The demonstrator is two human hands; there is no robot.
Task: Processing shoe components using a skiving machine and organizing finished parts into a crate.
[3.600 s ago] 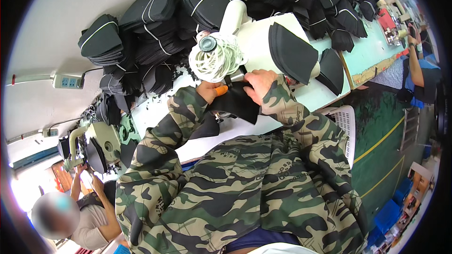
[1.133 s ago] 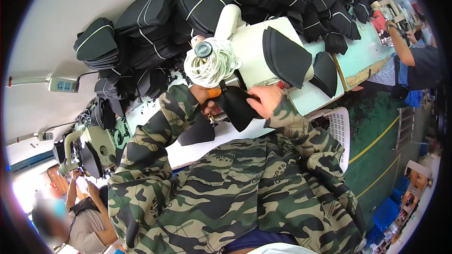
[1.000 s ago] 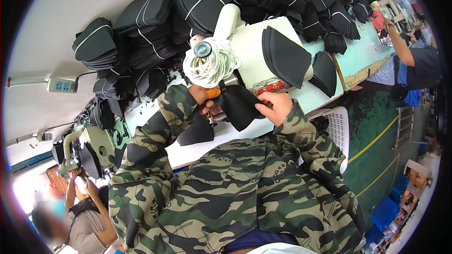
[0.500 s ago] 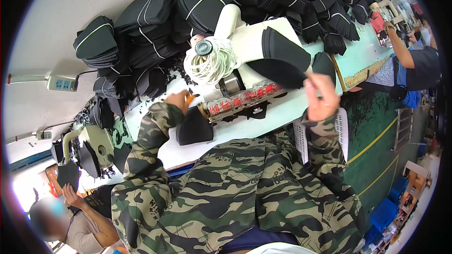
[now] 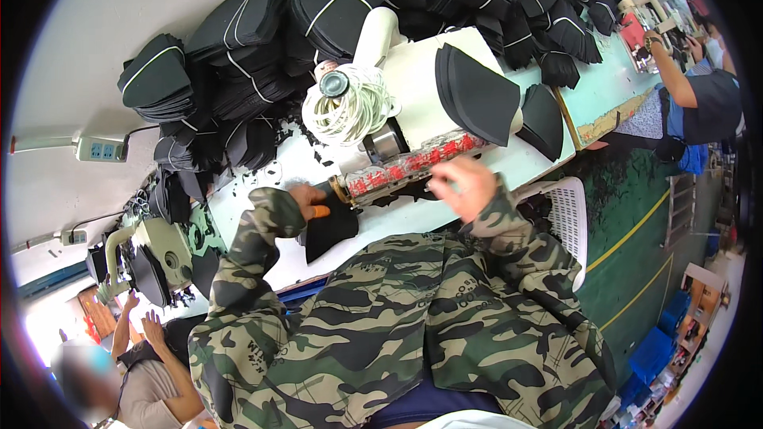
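My left hand (image 5: 307,200), with an orange band on one finger, is closed at the upper left edge of a black curved fabric piece (image 5: 332,229) on the white table. The piece lies at the left end of a sewing machine (image 5: 397,168) with red-and-clear wrapping along its front. My right hand (image 5: 467,187) hovers before the machine's right half, fingers loosely bent and apart, with nothing visible in it. Several similar black pieces (image 5: 477,94) lie stacked on the machine's white top, beside a coil of white cord (image 5: 346,115).
Tied bundles of black pieces (image 5: 238,28) line the wall behind. More black pieces (image 5: 542,123) lie at the table's right end. A white plastic basket (image 5: 568,222) stands below right. One person (image 5: 151,381) works at left, another (image 5: 699,103) at far right.
My right hand has let go of a black piece onto the stack on the machine and moved left toward the front. The piece by my left hand has turned and shifted slightly.
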